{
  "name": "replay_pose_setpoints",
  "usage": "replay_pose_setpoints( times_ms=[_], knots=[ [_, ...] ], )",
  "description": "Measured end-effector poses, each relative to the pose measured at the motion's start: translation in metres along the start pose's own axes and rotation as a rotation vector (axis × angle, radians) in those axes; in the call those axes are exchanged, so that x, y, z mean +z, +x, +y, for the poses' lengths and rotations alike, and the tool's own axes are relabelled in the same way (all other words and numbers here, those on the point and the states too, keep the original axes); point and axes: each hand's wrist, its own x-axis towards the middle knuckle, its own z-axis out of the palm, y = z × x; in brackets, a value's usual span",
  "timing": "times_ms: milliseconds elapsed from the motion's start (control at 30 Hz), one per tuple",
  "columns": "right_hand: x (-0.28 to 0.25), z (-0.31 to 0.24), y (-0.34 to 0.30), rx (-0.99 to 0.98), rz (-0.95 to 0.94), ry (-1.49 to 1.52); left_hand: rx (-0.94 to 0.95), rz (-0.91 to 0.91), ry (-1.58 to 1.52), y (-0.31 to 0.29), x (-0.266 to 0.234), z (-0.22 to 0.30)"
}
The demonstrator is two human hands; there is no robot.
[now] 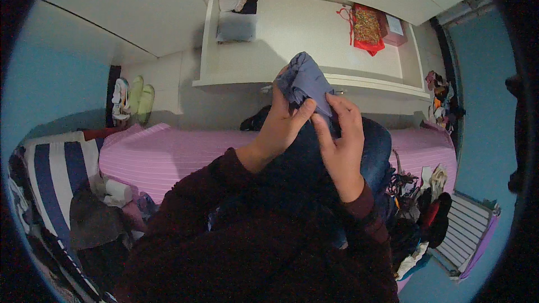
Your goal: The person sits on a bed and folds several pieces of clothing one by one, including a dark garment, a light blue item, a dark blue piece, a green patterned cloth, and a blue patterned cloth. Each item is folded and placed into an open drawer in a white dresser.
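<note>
A blue-grey piece of folded cloth (311,81) is held up between my two hands, over my lap and just short of the open drawer's front edge. My left hand (283,126) grips its left side, the thumb pressed on the lower part and the fingers behind. On the right side my right hand (343,140) pinches the cloth between thumb and fingers. What kind of garment it is, I cannot tell. The white drawer (314,28) stands pulled out ahead. At its left end lie a folded grey cloth (236,27) and some white and black items (234,3).
Inside the drawer's right end are a red-edged patterned pouch (366,25) and a box (393,29). Pink striped bedding (168,154) runs beneath me. Piled clothes (418,207) lie at right, beside a slatted rack (463,233). Green slippers (141,101) rest at far left.
</note>
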Motion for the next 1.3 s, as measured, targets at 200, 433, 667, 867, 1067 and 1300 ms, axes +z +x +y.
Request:
replay_pose_setpoints(
  times_ms=[200,433,667,867,1067,1300],
  knots=[
    [-0.018,0.002,-0.007,0.024,0.020,0.005,-0.218,0.035,-0.017,-0.004,0.011,0.005],
    [-0.035,0.006,-0.010,0.193,-0.001,0.168,-0.237,-0.063,-0.082,-0.009,0.017,0.005],
    [-0.047,0.016,-0.009,0.283,-0.036,0.254,-0.341,-0.098,0.016,-0.011,0.026,0.014],
    [-0.047,0.013,-0.016,0.436,-0.102,0.359,-0.173,-0.074,0.482,-0.012,0.040,0.018],
    [-0.033,0.029,-0.020,0.551,0.071,0.813,-0.042,0.068,0.407,-0.003,0.035,-0.016],
    [-0.013,0.042,-0.033,0.783,0.159,1.325,-0.150,0.228,0.094,0.009,0.038,-0.041]
  ],
)
